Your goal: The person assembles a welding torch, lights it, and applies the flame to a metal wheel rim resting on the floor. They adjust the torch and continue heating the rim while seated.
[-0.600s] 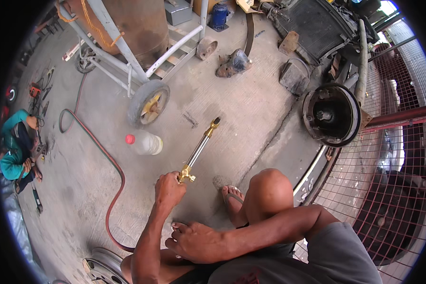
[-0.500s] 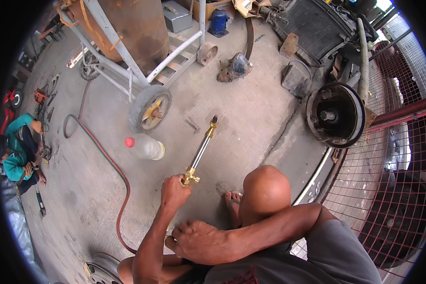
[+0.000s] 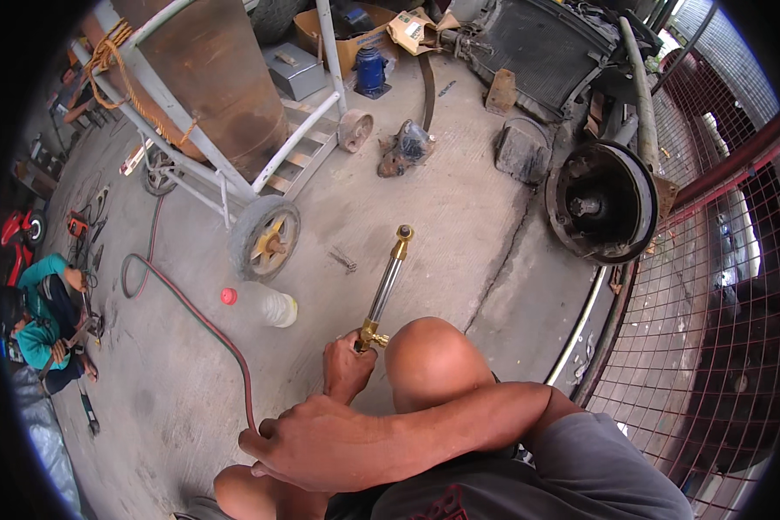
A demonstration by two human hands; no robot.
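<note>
My left hand (image 3: 347,368) is shut on the brass handle end of a cutting torch (image 3: 385,286). Its steel tube points away from me over the concrete floor, brass tip (image 3: 403,232) farthest out. My right hand (image 3: 308,442) rests across my left forearm, fingers curled and holding nothing. My bare knee (image 3: 433,360) sits just right of the torch hand. A red hose (image 3: 201,321) runs along the floor from the left toward my left arm.
A plastic bottle (image 3: 260,305) with a red cap lies left of the torch. A wheeled cart (image 3: 269,238) carrying a rusty cylinder stands behind it. A brake drum (image 3: 602,199) is at right by a wire mesh fence (image 3: 711,329). A person in teal (image 3: 43,321) crouches at far left.
My left hand with the torch has come closer to my knee and higher in the view. My foot has dropped out of sight. The right hand stays on the forearm.
</note>
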